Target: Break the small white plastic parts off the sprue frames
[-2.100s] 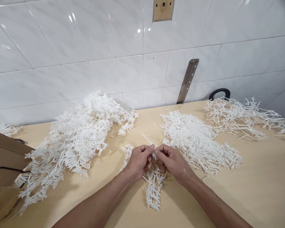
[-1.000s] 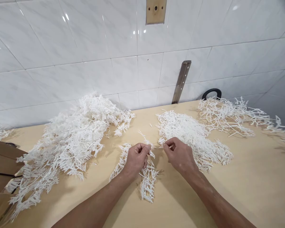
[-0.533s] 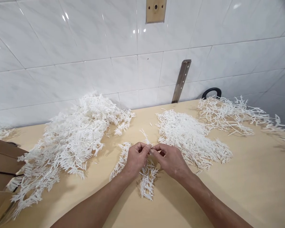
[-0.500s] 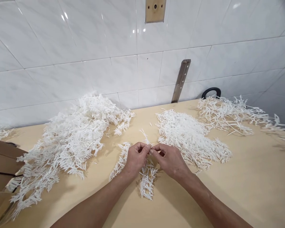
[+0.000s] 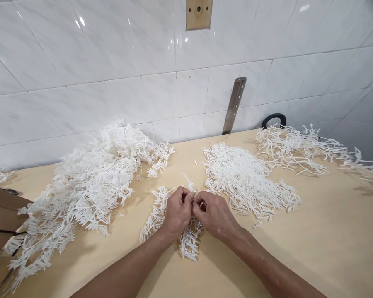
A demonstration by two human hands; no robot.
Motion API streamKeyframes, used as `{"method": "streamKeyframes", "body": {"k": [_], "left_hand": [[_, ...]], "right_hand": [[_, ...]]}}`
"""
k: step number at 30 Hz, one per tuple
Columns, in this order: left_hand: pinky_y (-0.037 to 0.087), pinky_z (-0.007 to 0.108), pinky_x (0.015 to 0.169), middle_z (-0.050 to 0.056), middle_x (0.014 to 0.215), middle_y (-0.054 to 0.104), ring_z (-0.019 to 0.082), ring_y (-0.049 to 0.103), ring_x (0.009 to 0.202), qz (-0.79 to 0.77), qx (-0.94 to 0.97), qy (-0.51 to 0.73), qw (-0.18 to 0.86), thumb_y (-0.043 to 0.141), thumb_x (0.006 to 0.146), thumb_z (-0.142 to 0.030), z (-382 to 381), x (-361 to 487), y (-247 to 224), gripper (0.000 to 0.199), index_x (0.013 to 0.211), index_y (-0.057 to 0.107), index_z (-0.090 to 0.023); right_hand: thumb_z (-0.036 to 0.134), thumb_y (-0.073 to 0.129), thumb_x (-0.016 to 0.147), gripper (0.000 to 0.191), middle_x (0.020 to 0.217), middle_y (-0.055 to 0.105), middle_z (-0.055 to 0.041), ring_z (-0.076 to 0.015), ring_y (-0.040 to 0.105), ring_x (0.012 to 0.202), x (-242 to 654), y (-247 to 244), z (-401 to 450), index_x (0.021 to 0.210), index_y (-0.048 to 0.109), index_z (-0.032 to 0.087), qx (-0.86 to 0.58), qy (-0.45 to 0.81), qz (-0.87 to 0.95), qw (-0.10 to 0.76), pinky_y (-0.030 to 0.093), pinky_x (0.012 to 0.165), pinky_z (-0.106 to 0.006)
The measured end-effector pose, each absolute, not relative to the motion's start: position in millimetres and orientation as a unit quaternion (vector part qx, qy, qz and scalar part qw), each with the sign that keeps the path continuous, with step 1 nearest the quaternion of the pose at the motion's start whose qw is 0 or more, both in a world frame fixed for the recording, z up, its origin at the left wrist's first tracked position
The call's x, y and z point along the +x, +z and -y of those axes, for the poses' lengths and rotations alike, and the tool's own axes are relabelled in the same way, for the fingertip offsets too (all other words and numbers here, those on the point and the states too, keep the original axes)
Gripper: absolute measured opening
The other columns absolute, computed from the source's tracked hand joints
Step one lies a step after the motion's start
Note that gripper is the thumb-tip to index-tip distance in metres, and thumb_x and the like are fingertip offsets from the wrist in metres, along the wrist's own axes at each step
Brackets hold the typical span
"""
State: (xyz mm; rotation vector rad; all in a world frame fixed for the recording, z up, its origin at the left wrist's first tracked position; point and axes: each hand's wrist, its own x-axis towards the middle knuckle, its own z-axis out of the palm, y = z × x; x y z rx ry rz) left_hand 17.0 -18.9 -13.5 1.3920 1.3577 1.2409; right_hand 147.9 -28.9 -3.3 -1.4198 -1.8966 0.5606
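My left hand (image 5: 178, 210) pinches a thin white branched plastic sprig (image 5: 188, 183), whose forked tips stick out above the fingers. My right hand (image 5: 214, 213) meets it with thumb and forefinger closed at the same spot; the bit between the fingertips is too small to make out. Below and between the wrists lies a small bunch of white branched pieces (image 5: 189, 245), partly covered by my hands. Another narrow bunch (image 5: 155, 217) lies just left of my left hand. To the right, close to my right hand, spreads a flat pile of short white pieces (image 5: 236, 176).
A tall heap of white branched pieces (image 5: 96, 178) covers the table's left side. Coarser white branches (image 5: 294, 149) lie at the back right, before a black ring-shaped handle (image 5: 274, 118). A metal strip (image 5: 234, 105) leans against the tiled wall (image 5: 112, 49). A cardboard box (image 5: 3, 219) stands at left.
My right hand's fingertips have shifted slightly downward and left, against my left hand. Both hands stay pinched over the small bunch. The whole view has slid a little.
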Motion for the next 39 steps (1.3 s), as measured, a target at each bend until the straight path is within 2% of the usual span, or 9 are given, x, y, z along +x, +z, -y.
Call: {"method": "streamKeyframes", "body": {"k": [3, 7, 11, 15, 20, 25, 30, 35, 39], "left_hand": [[0.041, 0.024, 0.060, -0.001, 0.063, 0.056, 0.013, 0.049, 0.061, -0.542, 0.547, 0.485, 0.415, 0.058, 0.083, -0.037, 18.4, 17.1, -10.6, 0.026, 0.067, 0.057, -0.018], [0.036, 0.021, 0.049, -0.004, 0.056, 0.049, 0.009, 0.043, 0.051, -0.556, 0.501, 0.492, 0.444, 0.061, 0.082, -0.039, 14.2, 13.7, -7.1, 0.028, 0.065, 0.051, -0.018], [0.027, 0.020, 0.038, -0.010, 0.046, 0.038, 0.006, 0.033, 0.035, -0.535, 0.440, 0.499, 0.521, 0.064, 0.081, -0.046, 11.1, 9.7, -4.5, 0.034, 0.068, 0.047, -0.020], [0.025, 0.020, 0.035, -0.010, 0.044, 0.039, 0.005, 0.031, 0.031, -0.512, 0.431, 0.506, 0.544, 0.068, 0.077, -0.052, 11.1, 9.5, -5.2, 0.039, 0.068, 0.049, -0.019], [0.027, 0.019, 0.035, -0.009, 0.043, 0.041, 0.005, 0.034, 0.032, -0.514, 0.450, 0.505, 0.528, 0.069, 0.077, -0.052, 12.5, 10.5, -6.8, 0.038, 0.069, 0.052, -0.019], [0.027, 0.019, 0.035, -0.009, 0.042, 0.041, 0.005, 0.034, 0.032, -0.510, 0.448, 0.512, 0.525, 0.071, 0.074, -0.054, 12.9, 10.7, -6.0, 0.040, 0.069, 0.053, -0.018], [0.028, 0.020, 0.033, -0.009, 0.042, 0.041, 0.006, 0.034, 0.031, -0.523, 0.445, 0.503, 0.525, 0.070, 0.076, -0.052, 12.3, 11.8, -5.1, 0.038, 0.069, 0.054, -0.019], [0.028, 0.019, 0.035, -0.008, 0.045, 0.043, 0.006, 0.034, 0.035, -0.535, 0.436, 0.502, 0.521, 0.071, 0.075, -0.050, 12.3, 13.3, -9.3, 0.037, 0.068, 0.055, -0.018], [0.030, 0.019, 0.041, -0.006, 0.049, 0.046, 0.007, 0.037, 0.041, -0.538, 0.452, 0.501, 0.505, 0.070, 0.076, -0.047, 11.2, 13.5, -15.2, 0.033, 0.068, 0.057, -0.018]], "right_hand": [[0.015, 0.048, 0.083, 0.018, 0.062, 0.055, 0.0010, -0.0125, 0.048, 0.054, 144.4, -6.6, 31.8, 0.066, 0.049, 0.021, -0.497, 0.170, 0.753, 0.397, 0.038, 0.054, -0.024], [0.010, 0.040, 0.085, 0.019, 0.068, 0.051, 0.0001, -0.0114, 0.045, 0.055, 142.6, -10.2, 35.0, 0.071, 0.047, 0.021, -0.412, 0.096, 0.788, 0.448, 0.039, 0.053, -0.024], [0.014, 0.047, 0.083, 0.010, 0.070, 0.056, -0.0004, -0.0126, 0.054, 0.060, 151.4, -11.2, 29.0, 0.077, 0.051, 0.021, -0.468, 0.107, 0.733, 0.482, 0.043, 0.055, -0.024], [0.022, 0.055, 0.084, 0.002, 0.068, 0.063, 0.0008, -0.0140, 0.059, 0.056, 162.8, -11.0, 21.8, 0.084, 0.055, 0.021, -0.568, 0.183, 0.667, 0.446, 0.046, 0.055, -0.026], [0.028, 0.055, 0.087, 0.012, 0.076, 0.069, -0.0024, -0.0159, 0.064, 0.063, 157.0, -6.0, 25.9, 0.093, 0.062, 0.020, -0.525, 0.265, 0.683, 0.433, 0.050, 0.057, -0.027], [0.021, 0.053, 0.088, 0.014, 0.081, 0.069, -0.0045, -0.0162, 0.062, 0.068, 150.5, -7.8, 28.0, 0.091, 0.067, 0.020, -0.488, 0.212, 0.736, 0.420, 0.050, 0.059, -0.027], [0.019, 0.052, 0.093, 0.014, 0.080, 0.067, -0.0049, -0.0164, 0.062, 0.070, 150.1, -13.3, 28.2, 0.087, 0.065, 0.019, -0.483, 0.125, 0.759, 0.418, 0.049, 0.065, -0.028], [0.015, 0.046, 0.095, 0.016, 0.079, 0.062, -0.0041, -0.0149, 0.058, 0.067, 148.0, -15.4, 29.1, 0.085, 0.059, 0.018, -0.473, 0.060, 0.781, 0.404, 0.043, 0.060, -0.026], [0.014, 0.047, 0.090, 0.015, 0.073, 0.056, -0.0014, -0.0137, 0.052, 0.060, 144.8, -18.5, 28.5, 0.078, 0.051, 0.020, -0.482, 0.051, 0.779, 0.397, 0.038, 0.054, -0.025]]}}
